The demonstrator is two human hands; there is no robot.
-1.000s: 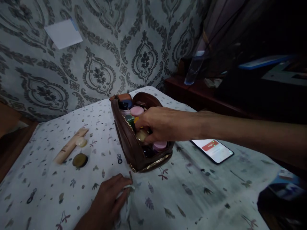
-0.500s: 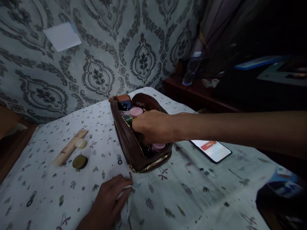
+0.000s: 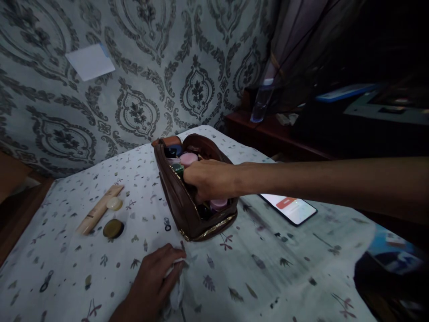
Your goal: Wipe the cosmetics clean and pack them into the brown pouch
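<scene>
A brown leather zip-up makeup bag (image 3: 176, 201) lies unzipped on the patterned sheet, with small cosmetic items inside. Among these are a round pink container (image 3: 188, 158), a green item (image 3: 177, 168) and a lilac-pink round lid (image 3: 218, 205). My right hand (image 3: 211, 179) reaches into the bag from the right, fingers curled; its fingertips, and anything in them, are hidden. In front of the bag, my left hand (image 3: 156, 273) rests on the sheet, thumb and fingers closed on a crumpled white tissue or cloth (image 3: 177, 288).
To the left lie a beige tube (image 3: 98, 212), a small pale jar (image 3: 114, 203) and a round olive-coloured lid or jar (image 3: 113, 228). A lit phone (image 3: 291, 208) lies under my right forearm. Behind stand a clear bottle (image 3: 261, 102) on a dark red surface and the patterned wall (image 3: 137, 109).
The view has shifted slightly. My right hand stays inside the bag with little visible movement, and my left hand keeps the white tissue or cloth in the same place.
</scene>
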